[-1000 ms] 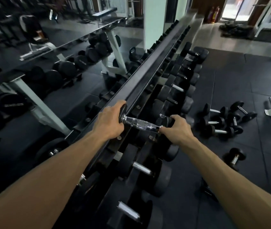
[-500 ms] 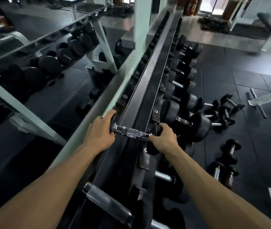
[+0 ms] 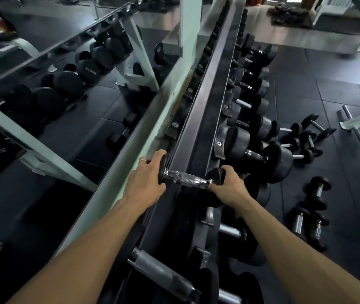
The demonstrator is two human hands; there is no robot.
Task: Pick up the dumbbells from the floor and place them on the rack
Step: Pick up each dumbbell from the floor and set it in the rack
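Observation:
A small dumbbell (image 3: 185, 178) with black rubber heads and a knurled chrome handle lies across the top tier of the long black rack (image 3: 205, 95). My left hand (image 3: 146, 181) grips its left head, fingers curled over it. My right hand (image 3: 229, 187) grips its right head. The handle between my hands is bare. Larger dumbbells fill the rack's lower tier (image 3: 255, 154) to the right. Several small dumbbells lie on the floor: a loose cluster (image 3: 304, 139) at the right and two more (image 3: 310, 211) nearer me.
A mirror wall (image 3: 53, 95) runs along the left of the rack and reflects another loaded rack. A white bench frame's foot (image 3: 354, 126) lies on the dark rubber floor at the right. A thick chrome handle (image 3: 161, 273) sits on the rack near me.
The view has risen and come closer over the rack. Both hands keep their hold on the dumbbell's heads, which has shifted up onto the top tier.

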